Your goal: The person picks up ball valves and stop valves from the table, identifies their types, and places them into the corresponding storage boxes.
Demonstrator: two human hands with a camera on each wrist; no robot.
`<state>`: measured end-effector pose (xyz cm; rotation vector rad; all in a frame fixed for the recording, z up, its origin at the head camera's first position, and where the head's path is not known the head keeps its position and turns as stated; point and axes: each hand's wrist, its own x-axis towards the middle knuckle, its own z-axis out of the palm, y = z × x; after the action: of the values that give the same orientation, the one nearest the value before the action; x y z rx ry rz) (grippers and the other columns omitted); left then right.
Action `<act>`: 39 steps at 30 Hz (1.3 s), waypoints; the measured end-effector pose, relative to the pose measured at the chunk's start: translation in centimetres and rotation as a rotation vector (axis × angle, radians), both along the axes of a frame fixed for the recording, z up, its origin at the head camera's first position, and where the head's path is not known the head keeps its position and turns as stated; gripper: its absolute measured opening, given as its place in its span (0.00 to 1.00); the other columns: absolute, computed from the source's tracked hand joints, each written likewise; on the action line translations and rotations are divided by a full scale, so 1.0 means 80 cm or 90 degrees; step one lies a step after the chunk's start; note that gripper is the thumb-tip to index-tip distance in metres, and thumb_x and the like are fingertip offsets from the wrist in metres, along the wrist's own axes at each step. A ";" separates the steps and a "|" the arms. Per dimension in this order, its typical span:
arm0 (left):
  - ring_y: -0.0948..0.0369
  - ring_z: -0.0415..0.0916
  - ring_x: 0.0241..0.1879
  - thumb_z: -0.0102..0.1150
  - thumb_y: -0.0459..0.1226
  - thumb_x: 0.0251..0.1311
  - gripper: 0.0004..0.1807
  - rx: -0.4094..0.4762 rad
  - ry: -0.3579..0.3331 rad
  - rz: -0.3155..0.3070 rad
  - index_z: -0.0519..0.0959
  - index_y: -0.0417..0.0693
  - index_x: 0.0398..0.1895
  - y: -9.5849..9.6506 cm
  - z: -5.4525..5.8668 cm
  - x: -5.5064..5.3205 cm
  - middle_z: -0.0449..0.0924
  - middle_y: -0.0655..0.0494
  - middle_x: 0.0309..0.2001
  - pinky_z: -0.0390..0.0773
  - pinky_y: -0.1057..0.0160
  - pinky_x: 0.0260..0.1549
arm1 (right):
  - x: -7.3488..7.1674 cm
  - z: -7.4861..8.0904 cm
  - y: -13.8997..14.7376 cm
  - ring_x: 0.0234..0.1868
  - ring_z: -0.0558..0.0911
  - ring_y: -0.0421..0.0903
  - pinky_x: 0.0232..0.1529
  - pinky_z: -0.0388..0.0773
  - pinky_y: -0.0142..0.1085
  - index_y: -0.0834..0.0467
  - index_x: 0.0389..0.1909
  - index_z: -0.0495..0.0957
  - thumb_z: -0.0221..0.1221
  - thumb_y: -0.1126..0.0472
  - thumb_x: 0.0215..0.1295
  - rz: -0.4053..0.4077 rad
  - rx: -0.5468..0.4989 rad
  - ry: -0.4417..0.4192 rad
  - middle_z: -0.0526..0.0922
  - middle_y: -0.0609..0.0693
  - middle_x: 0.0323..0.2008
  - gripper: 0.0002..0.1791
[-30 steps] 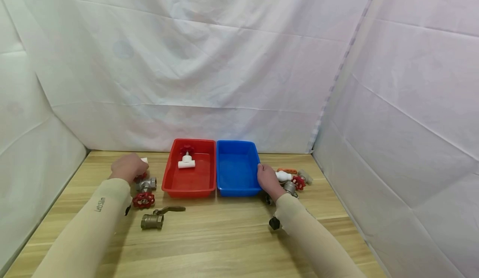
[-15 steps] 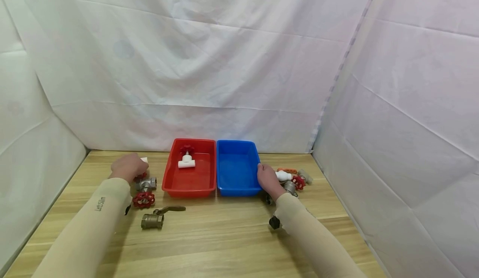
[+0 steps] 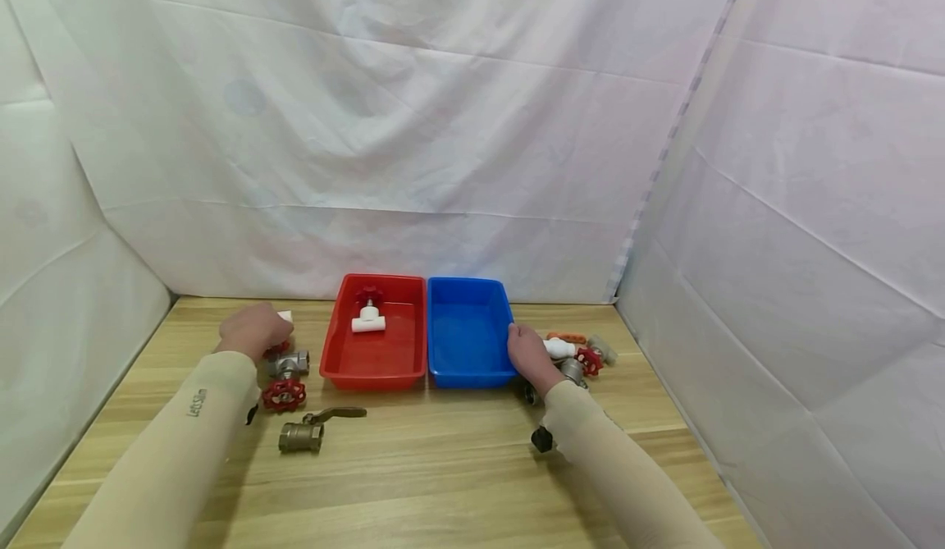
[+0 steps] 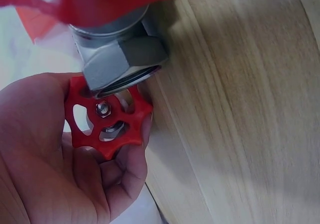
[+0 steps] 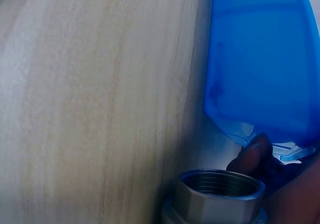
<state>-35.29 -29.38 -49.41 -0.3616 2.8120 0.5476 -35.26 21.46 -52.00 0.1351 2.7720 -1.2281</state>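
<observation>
My left hand (image 3: 254, 331) is at the left of the table, and its thumb and fingers hold the red handwheel (image 4: 107, 116) of a valve. A white end (image 3: 285, 316) shows beyond that hand in the head view; the rest is hidden. Close by lies a metal gate valve (image 3: 288, 363) with a red wheel. My right hand (image 3: 530, 356) grips the right side of the blue tray (image 3: 471, 378). A threaded metal fitting (image 5: 220, 196) stands close to that hand in the right wrist view.
A red tray (image 3: 372, 382) holding a white valve (image 3: 368, 319) with a red wheel stands against the blue one. A brass ball valve (image 3: 301, 436) lies at front left. Several valves, including a white one (image 3: 559, 348), lie right of my right hand. White cloth (image 3: 413, 163) closes the back.
</observation>
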 end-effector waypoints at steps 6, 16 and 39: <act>0.47 0.75 0.34 0.54 0.43 0.65 0.15 0.005 -0.001 0.002 0.77 0.43 0.25 -0.001 0.002 0.002 0.78 0.43 0.31 0.72 0.50 0.38 | 0.001 0.003 -0.001 0.73 0.77 0.66 0.73 0.72 0.65 0.66 0.79 0.70 0.35 0.43 0.93 0.005 0.008 -0.015 0.77 0.66 0.74 0.36; 0.47 0.75 0.35 0.55 0.44 0.66 0.16 0.004 0.013 -0.001 0.78 0.43 0.26 -0.006 0.004 0.004 0.79 0.43 0.31 0.74 0.48 0.38 | 0.002 0.004 -0.001 0.76 0.74 0.67 0.75 0.69 0.66 0.67 0.81 0.67 0.33 0.42 0.93 0.011 0.018 -0.030 0.74 0.66 0.77 0.38; 0.43 0.76 0.37 0.55 0.47 0.71 0.18 0.041 0.061 -0.037 0.78 0.38 0.39 -0.013 0.037 0.015 0.80 0.40 0.36 0.75 0.37 0.44 | 0.001 0.002 0.001 0.76 0.73 0.68 0.76 0.69 0.66 0.67 0.81 0.67 0.32 0.42 0.93 0.014 0.030 -0.028 0.73 0.66 0.77 0.38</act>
<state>-34.10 -30.43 -46.43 -0.2466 2.8783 0.6579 -35.19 21.57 -51.83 0.1333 2.7584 -1.1404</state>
